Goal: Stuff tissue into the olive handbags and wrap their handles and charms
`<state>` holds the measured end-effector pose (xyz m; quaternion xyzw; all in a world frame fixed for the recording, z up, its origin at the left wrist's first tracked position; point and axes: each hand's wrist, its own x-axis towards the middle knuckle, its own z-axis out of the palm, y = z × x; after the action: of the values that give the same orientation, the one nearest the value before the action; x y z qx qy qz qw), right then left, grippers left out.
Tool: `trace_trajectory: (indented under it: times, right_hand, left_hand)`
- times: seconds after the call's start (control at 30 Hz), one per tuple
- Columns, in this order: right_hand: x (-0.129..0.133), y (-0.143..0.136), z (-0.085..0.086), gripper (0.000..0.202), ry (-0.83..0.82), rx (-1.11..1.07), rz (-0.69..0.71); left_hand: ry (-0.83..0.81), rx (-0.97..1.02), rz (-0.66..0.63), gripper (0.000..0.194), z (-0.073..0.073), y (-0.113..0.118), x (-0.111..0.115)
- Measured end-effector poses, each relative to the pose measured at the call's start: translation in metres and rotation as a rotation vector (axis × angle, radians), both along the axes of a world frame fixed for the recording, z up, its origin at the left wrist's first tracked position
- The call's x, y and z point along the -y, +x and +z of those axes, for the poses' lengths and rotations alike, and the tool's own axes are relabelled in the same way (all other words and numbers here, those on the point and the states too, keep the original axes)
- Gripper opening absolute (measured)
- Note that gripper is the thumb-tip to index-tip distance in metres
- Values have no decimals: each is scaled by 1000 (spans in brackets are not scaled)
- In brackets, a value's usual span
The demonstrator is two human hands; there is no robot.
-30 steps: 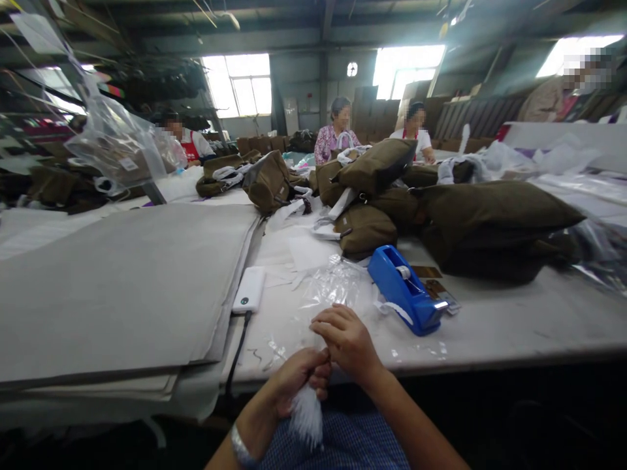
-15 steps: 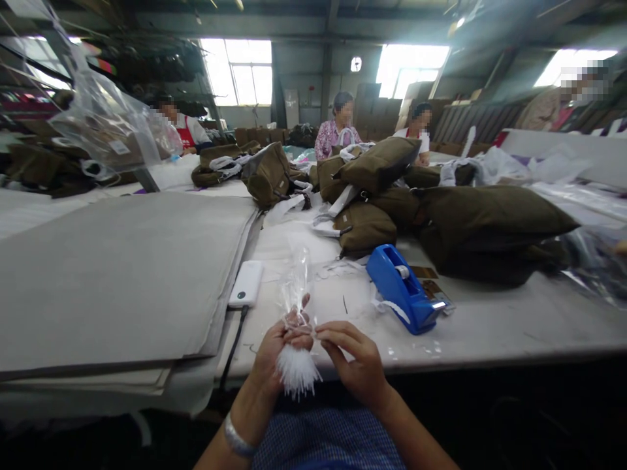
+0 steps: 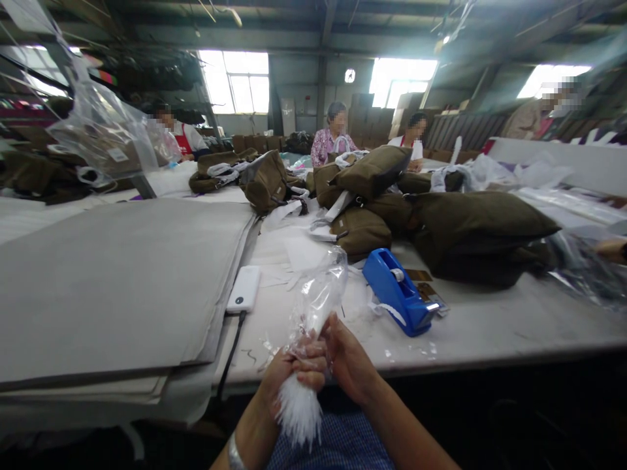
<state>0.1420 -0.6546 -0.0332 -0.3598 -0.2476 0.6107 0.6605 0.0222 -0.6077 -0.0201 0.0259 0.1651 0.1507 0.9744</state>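
My left hand [image 3: 298, 365] is wrapped round a bundle of thin white plastic strands [image 3: 300, 411], whose loose ends fan out below my fist. A crinkled clear plastic bag [image 3: 323, 281] rises above the fist, covering the bundle's upper part. My right hand [image 3: 347, 359] is closed against the bag from the right, just above my left fingers; its fingertips are partly hidden. Both hands are in front of the table's near edge. To their right stands a blue tape dispenser [image 3: 399, 297].
A white power bank [image 3: 243, 289] with a black cable lies beside a stack of large grey sheets [image 3: 122, 281]. Olive-brown bags [image 3: 480, 228] with white-wrapped handles are piled across the table. Co-workers [image 3: 336, 137] are at the far side. Clear bags [image 3: 108, 124] hang at left.
My left fingers have closed round the white strands. My right hand has moved from pinching near the left palm to the bag above, and the bag now tilts right.
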Motion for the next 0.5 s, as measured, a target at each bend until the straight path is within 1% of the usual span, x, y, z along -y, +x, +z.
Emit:
trace_trajectory:
  times: [0.03,0.07,0.17,0.2,0.23,0.27,0.33,0.4,0.5]
  right_hand:
    - [3,-2,1,53,-26,2,-24]
    - [6,-3,2,59,-58,16,-48]
    - [13,-3,2,91,-109,90,-94]
    - [14,-3,2,96,-102,119,-114]
    - [16,-3,2,99,-88,141,-126]
    - [18,-2,1,99,-74,151,-121]
    - [22,-4,-1,98,-61,121,-67]
    - [26,-6,-4,96,-54,72,-11]
    - [28,-8,-8,86,-26,89,9]
  left_hand:
    - [47,-28,17,39,2,2,3]
    - [119,-75,57,39,4,4,7]
    - [380,-252,259,30,13,9,17]
    - [411,-269,292,29,16,9,17]
    - [402,-255,285,29,18,9,16]
    - [363,-217,252,27,20,7,13]
    - [270,-130,187,18,23,2,4]
    - [202,-67,182,12,23,-4,-5]
    - [89,32,196,22,22,-8,-9]
